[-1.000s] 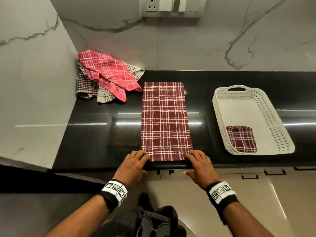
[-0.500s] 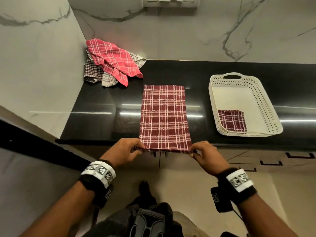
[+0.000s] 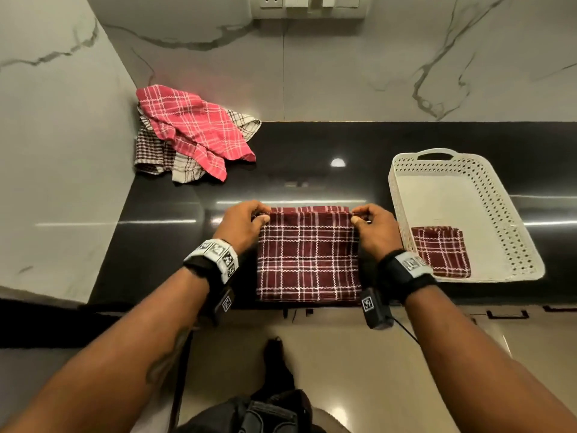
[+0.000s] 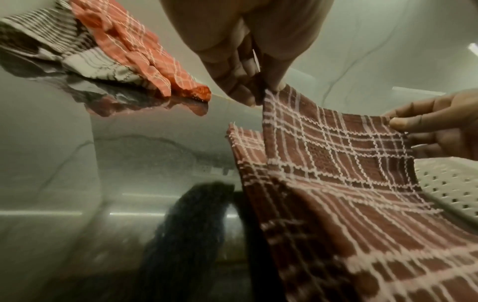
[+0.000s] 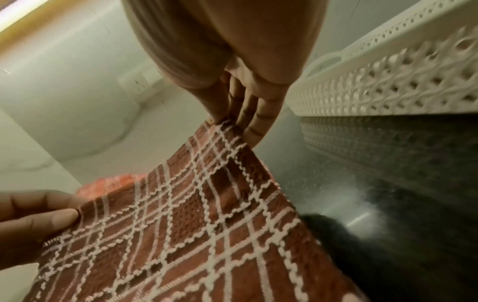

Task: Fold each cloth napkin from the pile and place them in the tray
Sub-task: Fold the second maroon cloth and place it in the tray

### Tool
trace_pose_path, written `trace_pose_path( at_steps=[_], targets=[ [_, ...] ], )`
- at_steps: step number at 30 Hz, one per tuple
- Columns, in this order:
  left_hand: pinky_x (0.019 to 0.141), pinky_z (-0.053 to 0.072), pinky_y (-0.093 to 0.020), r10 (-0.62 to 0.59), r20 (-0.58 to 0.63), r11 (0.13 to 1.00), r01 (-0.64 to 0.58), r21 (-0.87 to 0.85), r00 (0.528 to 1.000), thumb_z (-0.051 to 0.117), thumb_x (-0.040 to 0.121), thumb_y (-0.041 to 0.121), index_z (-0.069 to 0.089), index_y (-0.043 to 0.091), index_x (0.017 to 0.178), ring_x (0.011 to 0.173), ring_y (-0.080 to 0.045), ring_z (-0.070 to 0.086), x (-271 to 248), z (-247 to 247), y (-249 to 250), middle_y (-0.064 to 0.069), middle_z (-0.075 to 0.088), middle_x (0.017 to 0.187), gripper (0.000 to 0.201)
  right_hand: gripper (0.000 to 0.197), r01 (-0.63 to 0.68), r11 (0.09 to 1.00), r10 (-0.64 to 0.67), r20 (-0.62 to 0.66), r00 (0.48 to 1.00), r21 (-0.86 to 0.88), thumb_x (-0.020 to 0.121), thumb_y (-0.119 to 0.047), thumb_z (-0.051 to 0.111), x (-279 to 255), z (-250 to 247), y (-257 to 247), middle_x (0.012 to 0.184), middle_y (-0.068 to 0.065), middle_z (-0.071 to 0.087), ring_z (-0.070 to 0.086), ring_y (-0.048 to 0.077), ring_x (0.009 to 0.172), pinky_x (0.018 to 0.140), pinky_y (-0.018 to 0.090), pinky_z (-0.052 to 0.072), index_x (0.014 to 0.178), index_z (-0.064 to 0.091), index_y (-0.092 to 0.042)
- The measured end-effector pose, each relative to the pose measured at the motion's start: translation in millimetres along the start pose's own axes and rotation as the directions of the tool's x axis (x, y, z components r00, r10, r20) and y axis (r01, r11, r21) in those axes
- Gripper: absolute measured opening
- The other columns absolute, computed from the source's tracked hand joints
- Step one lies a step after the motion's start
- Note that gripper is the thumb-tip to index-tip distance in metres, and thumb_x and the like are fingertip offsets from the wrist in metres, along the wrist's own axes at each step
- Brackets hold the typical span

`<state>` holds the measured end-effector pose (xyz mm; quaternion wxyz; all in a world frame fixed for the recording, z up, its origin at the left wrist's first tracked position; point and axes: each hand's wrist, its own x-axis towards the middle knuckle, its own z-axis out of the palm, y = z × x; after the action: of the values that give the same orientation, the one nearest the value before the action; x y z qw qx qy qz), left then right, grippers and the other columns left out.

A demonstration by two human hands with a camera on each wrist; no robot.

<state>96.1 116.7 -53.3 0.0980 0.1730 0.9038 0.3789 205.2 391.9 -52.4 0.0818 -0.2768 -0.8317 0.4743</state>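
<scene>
A dark red plaid napkin (image 3: 307, 254) lies doubled over on the black counter (image 3: 175, 251), its upper layer held a little above the lower one. My left hand (image 3: 246, 218) pinches the far left corner (image 4: 269, 92) between thumb and fingers. My right hand (image 3: 373, 221) pinches the far right corner (image 5: 222, 124). The pile (image 3: 190, 132) sits in the back left corner, a pink-red plaid cloth on top of white checked ones. A white perforated tray (image 3: 499, 220) stands to the right, with one folded dark red napkin (image 3: 440, 250) in its near end.
Marble walls close off the left side and the back, with sockets (image 3: 307, 6) high on the back wall. The counter's front edge (image 3: 175, 303) runs just below the napkin. The tray's side wall (image 5: 388, 90) stands close beside my right hand.
Both hands picked up the napkin's near edge and carried it away from me over the cloth, halving its length. The hands now hold the corners near the far edge.
</scene>
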Motion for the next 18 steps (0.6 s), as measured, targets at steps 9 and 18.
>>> trace_pose_path(
  at_steps=[9,18],
  targets=[
    [0.084,0.048,-0.033,-0.036,0.083,0.992,0.025,0.122,0.996,0.062,0.094,0.014,0.065,0.018,0.092,0.088,-0.017,0.060,68,37,-35,-0.002,0.066,0.096,0.006,0.008,-0.125,0.975,0.112,-0.082,0.990,-0.181,0.095,-0.010,0.060,59,48,22,0.093,0.004,0.069,0.064,0.018,0.085,0.077,0.028,0.049,0.095,0.068,-0.011],
    [0.085,0.046,-0.036,-0.078,0.033,0.976,0.069,0.207,0.996,0.057,0.096,0.021,0.057,0.015,0.100,0.095,-0.024,0.057,70,38,-29,-0.005,0.056,0.107,0.007,0.013,-0.119,0.926,0.115,-0.032,0.993,-0.360,0.097,-0.016,0.056,75,51,19,0.100,0.013,0.070,0.064,0.031,0.095,0.080,0.032,0.047,0.099,0.066,-0.008]
  ],
)
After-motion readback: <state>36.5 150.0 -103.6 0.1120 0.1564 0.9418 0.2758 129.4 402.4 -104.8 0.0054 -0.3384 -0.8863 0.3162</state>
